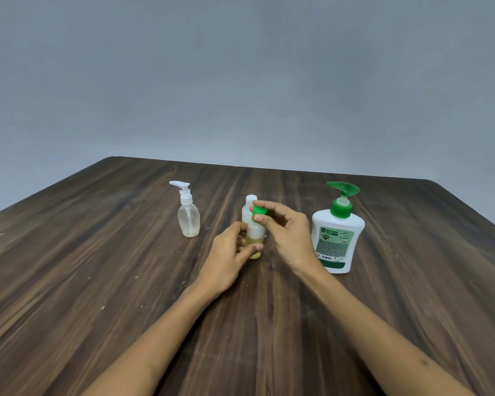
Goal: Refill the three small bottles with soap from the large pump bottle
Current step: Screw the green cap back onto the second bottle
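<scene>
The left hand (pixel 229 252) holds a small bottle (pixel 255 238) with a little soap. The right hand (pixel 286 227) pinches its green cap (pixel 259 211). All three bottles look unfilled.

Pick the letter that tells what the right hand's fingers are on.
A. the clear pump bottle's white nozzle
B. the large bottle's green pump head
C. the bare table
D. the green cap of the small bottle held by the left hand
D: the right hand pinches the green cap atop the small bottle that the left hand grips.
</scene>
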